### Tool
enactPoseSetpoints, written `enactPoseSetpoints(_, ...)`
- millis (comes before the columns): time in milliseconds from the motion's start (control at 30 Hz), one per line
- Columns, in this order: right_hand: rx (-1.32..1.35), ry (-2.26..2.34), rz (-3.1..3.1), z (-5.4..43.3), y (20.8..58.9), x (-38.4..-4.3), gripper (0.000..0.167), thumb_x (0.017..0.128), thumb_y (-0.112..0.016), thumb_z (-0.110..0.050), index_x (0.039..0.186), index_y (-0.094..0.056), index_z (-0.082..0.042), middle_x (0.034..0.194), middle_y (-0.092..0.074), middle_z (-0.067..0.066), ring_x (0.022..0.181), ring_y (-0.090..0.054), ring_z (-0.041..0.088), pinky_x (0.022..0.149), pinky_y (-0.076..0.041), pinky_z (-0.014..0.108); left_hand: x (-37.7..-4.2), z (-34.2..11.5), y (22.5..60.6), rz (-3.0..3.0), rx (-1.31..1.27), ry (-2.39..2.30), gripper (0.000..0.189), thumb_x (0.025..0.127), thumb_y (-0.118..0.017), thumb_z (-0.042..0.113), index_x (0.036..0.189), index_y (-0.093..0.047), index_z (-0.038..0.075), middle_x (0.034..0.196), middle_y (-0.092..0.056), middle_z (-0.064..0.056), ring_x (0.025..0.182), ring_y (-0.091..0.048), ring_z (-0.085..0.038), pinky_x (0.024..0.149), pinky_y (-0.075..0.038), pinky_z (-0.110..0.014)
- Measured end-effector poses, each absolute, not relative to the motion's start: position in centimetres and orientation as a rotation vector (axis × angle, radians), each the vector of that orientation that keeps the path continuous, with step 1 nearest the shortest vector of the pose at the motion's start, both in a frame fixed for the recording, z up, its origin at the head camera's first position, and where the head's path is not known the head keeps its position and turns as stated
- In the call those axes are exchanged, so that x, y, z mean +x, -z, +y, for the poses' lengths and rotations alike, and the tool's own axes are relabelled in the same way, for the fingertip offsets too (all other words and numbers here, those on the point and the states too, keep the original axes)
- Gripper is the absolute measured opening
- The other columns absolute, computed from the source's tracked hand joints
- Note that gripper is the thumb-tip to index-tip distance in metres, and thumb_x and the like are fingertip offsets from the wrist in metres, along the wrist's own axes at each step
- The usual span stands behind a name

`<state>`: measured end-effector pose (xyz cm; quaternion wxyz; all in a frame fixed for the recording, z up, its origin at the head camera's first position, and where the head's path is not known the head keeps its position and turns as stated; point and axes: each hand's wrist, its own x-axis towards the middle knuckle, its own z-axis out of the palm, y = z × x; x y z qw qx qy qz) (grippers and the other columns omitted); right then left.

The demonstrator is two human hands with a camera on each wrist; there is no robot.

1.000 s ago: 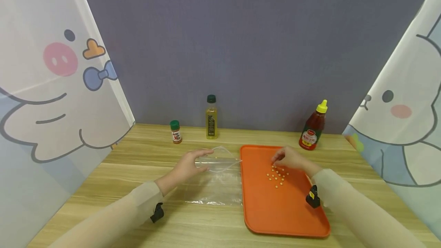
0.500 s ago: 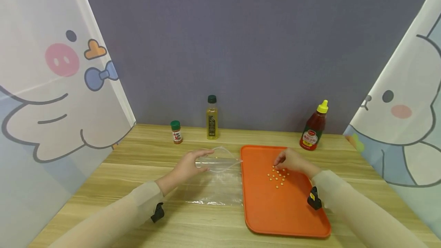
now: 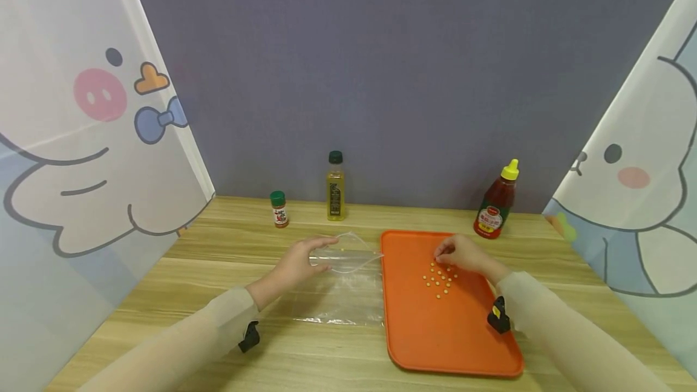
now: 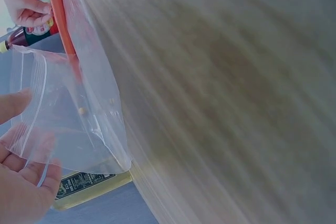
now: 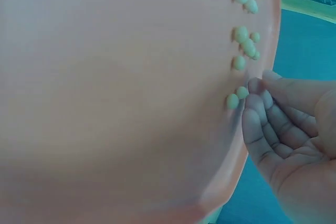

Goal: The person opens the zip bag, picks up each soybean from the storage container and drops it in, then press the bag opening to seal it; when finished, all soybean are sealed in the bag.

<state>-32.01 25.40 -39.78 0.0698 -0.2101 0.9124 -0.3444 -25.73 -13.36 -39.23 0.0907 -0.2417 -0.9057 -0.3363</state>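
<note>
A clear zip bag (image 3: 340,292) lies on the wooden table with its mouth spread. My left hand (image 3: 296,266) holds that mouth apart, its thumb on one rim and its fingers curled at the other. The left wrist view shows a pale bean (image 4: 82,111) inside the bag. To the right, several small round yellowish beans (image 3: 437,284), like soybeans, are scattered on an orange tray (image 3: 419,337). Over the tray's far part is my right hand (image 3: 460,254), thumb and forefinger tips together beside the farthest beans. Whether a bean sits between those fingertips is hidden.
Along the back of the table stand a green-capped spice jar (image 3: 280,210), an oil bottle (image 3: 335,195) and a red sauce bottle (image 3: 494,207) with a yellow tip. A grey panel (image 3: 348,77) rises behind them. Printed curtains (image 3: 92,162) hang at both sides.
My right hand has shifted very slightly to the right, and its fingertips have drawn together near the far beans. My left hand and the bag have kept their place.
</note>
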Motion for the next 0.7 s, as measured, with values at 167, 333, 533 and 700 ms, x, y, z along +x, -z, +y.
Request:
enactPoseSetpoints(167,-0.592,1.155,2.746,25.2,39.5,-32.4,0.011,0.088,-0.066,-0.002,0.094,-0.068,0.007,0.084,-0.070,0.011,0.072,-0.058,0.012,0.062,-0.051,0.022,-25.7,-13.2,39.2,-2.692,-0.724,1.000,0.058,0.078,-0.079,0.006,0.132,-0.059,0.010,0.131,-0.062,-0.012,0.114,-0.062,-0.033,0.098,-0.051,-0.047)
enactPoseSetpoints(333,-0.584,1.214,2.780,24.3,38.9,-32.4,0.017,0.090,-0.068,-0.010,0.099,-0.070,0.004,0.088,-0.072,0.009,0.077,-0.062,0.011,0.068,-0.052,0.023,-25.8,-13.2,39.2,-2.697,-0.721,1.001,0.058,0.078,-0.079,0.006,0.132,-0.059,0.009,0.132,-0.062,-0.012,0.115,-0.061,-0.033,0.098,-0.050,-0.048)
enactPoseSetpoints(533,-0.587,1.275,2.761,22.3,38.1,-32.0,0.022,0.090,-0.068,-0.011,0.103,-0.069,0.006,0.091,-0.072,0.010,0.081,-0.065,0.012,0.073,-0.054,0.026,-25.9,-13.1,39.3,-2.699,-0.715,1.000,0.058,0.078,-0.079,0.006,0.132,-0.059,0.011,0.132,-0.062,-0.012,0.116,-0.061,-0.033,0.099,-0.050,-0.048)
enactPoseSetpoints(700,-0.596,1.344,2.717,20.7,37.5,-31.6,0.024,0.090,-0.069,-0.012,0.105,-0.069,0.006,0.093,-0.072,0.012,0.084,-0.066,0.015,0.078,-0.058,0.035,-25.9,-13.0,39.4,-2.694,-0.715,1.007,0.058,0.078,-0.079,0.006,0.132,-0.059,0.011,0.132,-0.061,-0.011,0.114,-0.062,-0.032,0.098,-0.051,-0.047)
